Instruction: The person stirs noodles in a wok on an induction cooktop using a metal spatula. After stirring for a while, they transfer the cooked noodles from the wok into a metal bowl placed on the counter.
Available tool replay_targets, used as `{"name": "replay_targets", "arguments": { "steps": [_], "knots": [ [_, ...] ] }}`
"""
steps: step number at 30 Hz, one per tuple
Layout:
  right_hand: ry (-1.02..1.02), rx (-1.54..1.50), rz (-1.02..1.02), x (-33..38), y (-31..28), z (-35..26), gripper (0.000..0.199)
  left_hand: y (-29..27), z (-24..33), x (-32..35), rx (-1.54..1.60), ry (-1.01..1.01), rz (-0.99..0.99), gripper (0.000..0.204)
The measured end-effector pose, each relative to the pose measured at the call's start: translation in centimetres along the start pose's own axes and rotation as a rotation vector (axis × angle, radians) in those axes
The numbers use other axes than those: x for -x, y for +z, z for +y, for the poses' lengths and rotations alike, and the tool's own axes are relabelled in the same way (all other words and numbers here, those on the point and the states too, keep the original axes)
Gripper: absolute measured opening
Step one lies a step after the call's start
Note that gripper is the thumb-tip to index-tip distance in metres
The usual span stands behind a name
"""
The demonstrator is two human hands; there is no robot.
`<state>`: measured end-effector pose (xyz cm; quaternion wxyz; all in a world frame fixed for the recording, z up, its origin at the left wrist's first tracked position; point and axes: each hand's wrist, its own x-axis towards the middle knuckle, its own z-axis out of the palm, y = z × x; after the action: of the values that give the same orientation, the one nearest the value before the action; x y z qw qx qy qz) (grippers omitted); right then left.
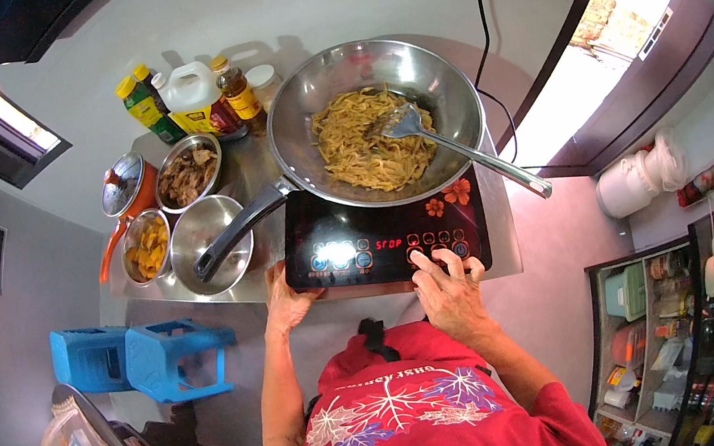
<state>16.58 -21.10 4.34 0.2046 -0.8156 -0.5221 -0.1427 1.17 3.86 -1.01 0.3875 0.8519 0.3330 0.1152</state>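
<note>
Head view: right hand (449,294) fingers spread on cooktop (382,242) buttons, left hand (286,297) fingers hidden under its edge, grip unclear.

Beside you, an orange pot (127,199) with a glass lid is sitting near three steel bowls (205,229), and oil bottles (178,98) are standing against the wall. Two blue plastic stools (144,355) are lying below, and a shelf unit (661,336) is standing at your right.

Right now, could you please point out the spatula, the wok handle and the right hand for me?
spatula (405,120), head view, on its flat blade lying in the noodles.
wok handle (236,230), head view, midway along the dark grip.
right hand (447,288), head view, on the back of the hand at the cooktop's buttons.
</note>
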Motion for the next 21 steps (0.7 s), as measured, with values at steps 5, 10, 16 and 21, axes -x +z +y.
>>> {"name": "replay_targets", "arguments": {
  "steps": [5,10,16,21],
  "knots": [
    [-0.017,0.006,0.001,-0.2,0.0,0.1,0.016,0.2,-0.9,0.0,0.009,0.002,-0.004,0.064],
    [0.007,-0.045,0.017,-0.8,-0.9,0.2,0.024,0.5,-1.7,-0.2,0.002,0.028,0.0,0.067],
    [-0.004,-0.05,-0.012,-0.2,-0.7,0.5,0.024,-0.1,0.1,0.1,-0.024,-0.046,-0.011,0.067],
    [-0.013,-0.048,-0.065,0.0,-0.5,0.4,0.022,0.4,-2.2,-0.4,-0.026,0.019,-0.044,0.067]
  ]
}}
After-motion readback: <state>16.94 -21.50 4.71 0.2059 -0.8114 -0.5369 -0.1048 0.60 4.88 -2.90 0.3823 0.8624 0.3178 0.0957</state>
